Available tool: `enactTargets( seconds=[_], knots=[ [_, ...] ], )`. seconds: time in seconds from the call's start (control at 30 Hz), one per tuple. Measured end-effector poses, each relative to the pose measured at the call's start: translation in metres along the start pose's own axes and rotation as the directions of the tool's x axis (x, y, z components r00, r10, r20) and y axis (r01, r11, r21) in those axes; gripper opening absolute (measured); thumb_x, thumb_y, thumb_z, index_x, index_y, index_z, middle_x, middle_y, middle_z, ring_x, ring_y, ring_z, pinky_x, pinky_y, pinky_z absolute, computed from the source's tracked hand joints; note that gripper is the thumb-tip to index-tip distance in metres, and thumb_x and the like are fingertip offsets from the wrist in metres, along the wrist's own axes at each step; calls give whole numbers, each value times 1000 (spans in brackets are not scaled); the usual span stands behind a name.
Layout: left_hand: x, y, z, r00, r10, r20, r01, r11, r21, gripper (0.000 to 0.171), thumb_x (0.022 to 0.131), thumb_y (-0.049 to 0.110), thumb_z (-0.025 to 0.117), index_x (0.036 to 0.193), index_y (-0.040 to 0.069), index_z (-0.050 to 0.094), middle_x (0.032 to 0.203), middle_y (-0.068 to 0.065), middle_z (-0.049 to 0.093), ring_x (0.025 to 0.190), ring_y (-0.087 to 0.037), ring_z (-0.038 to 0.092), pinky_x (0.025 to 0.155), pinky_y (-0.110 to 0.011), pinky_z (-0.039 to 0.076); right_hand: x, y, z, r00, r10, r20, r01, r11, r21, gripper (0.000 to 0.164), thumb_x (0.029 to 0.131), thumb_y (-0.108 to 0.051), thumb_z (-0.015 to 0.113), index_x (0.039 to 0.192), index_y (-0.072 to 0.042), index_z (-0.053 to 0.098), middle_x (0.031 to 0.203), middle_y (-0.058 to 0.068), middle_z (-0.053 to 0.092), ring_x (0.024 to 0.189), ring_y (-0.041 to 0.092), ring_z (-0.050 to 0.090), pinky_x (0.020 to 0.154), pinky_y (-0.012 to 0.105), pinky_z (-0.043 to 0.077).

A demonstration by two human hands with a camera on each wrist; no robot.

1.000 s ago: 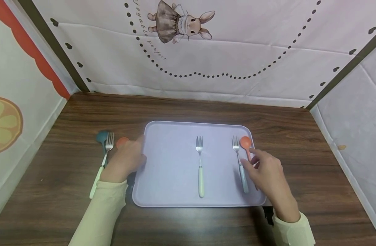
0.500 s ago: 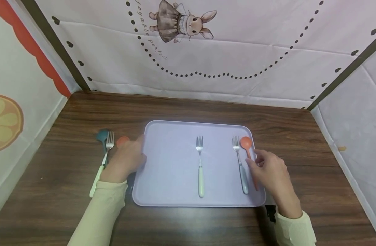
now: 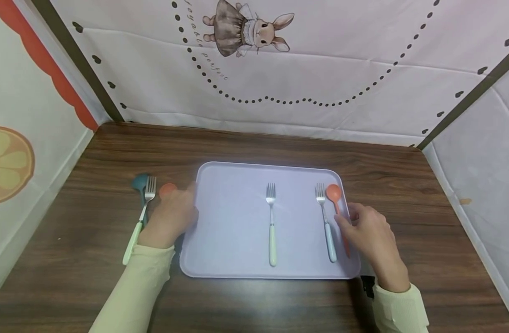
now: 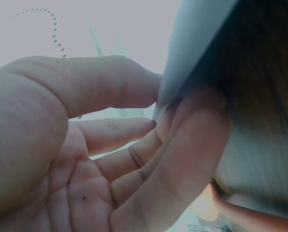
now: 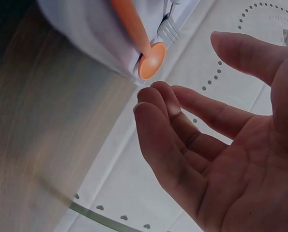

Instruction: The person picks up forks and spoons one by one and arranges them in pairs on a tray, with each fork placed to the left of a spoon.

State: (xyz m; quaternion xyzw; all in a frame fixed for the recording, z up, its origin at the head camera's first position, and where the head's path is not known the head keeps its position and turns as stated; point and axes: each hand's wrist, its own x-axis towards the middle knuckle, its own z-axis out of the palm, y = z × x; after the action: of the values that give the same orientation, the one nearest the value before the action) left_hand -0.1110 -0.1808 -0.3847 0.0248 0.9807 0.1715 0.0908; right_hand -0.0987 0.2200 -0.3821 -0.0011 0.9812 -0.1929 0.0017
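A pale lavender tray point(image 3: 229, 231) lies on the wooden table, bearing a green-handled fork point(image 3: 272, 231) in its middle, a blue-handled fork point(image 3: 328, 236) and an orange spoon point(image 3: 334, 192) near its right side. At the tray's left edge, my left hand point(image 3: 171, 217) pinches the rim; the left wrist view shows the thumb against one face and curled fingers behind the edge point(image 4: 194, 48). Beside the tray's right edge hovers my right hand point(image 3: 372, 236), its thumb overlapping the orange spoon's handle in the head view. In the right wrist view its loosely bent fingers point(image 5: 153, 140) hold nothing.
Left of the tray, a second green-handled fork point(image 3: 133, 243) lies across a teal spoon point(image 3: 140, 181). Another orange spoon point(image 3: 168, 189) is mostly hidden by my left hand. Printed cloth walls point(image 3: 321, 60) stand along the table's back and sides.
My right hand has drawn back slightly to the right, uncovering more of the orange spoon's handle. The left hand keeps its grip on the tray, and the cutlery stays in place.
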Motion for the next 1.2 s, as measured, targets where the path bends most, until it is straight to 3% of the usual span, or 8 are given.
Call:
enactTargets(
  seconds=[0.1,0.2,0.37,0.63,0.87,1.2],
  knots=[
    [-1,-1,1,999,26,-37,-25,999,23,52,78,2,49,128,-9,40,69,-14,52,61,-28,48,51,-43,44,0,1,-1,1000,-1,12,1,1000,2,48,84,-41,62,116,-5,60,85,9,60,72,22,51,53,38,42],
    [-3,-2,1,995,61,-78,-59,998,38,36,76,2,50,111,-7,49,62,-11,49,57,-27,46,46,-41,42,1,1,-1,1000,-5,16,5,1000,3,48,84,-41,62,117,-6,60,86,10,60,73,23,51,55,39,42],
    [-6,-3,2,990,90,-113,-85,995,48,19,76,5,53,92,-5,51,60,-10,46,52,-26,45,40,-40,40,1,3,0,1000,0,14,0,1000,5,47,84,-38,62,117,-5,60,88,12,61,74,24,52,56,40,44],
    [-8,-4,6,985,92,-145,-87,995,44,11,78,3,52,86,-5,53,62,-12,47,50,-27,46,40,-42,41,4,13,5,1000,6,20,-6,1000,2,39,86,-28,60,112,1,61,88,15,61,75,27,53,59,44,47],
    [-11,-4,8,979,105,-173,-94,993,70,8,79,3,52,84,-3,53,60,-12,47,49,-27,46,39,-44,42,8,17,10,996,-1,85,1,1000,-4,36,89,-14,52,118,8,57,100,24,62,77,27,56,63,46,50],
    [-16,-4,4,979,95,-178,-87,995,55,20,80,9,54,94,-4,58,64,-13,51,50,-27,46,42,-44,42,9,18,12,999,22,34,-21,999,-35,33,81,-4,55,112,3,63,74,12,60,56,21,48,45,36,42]
  ],
)
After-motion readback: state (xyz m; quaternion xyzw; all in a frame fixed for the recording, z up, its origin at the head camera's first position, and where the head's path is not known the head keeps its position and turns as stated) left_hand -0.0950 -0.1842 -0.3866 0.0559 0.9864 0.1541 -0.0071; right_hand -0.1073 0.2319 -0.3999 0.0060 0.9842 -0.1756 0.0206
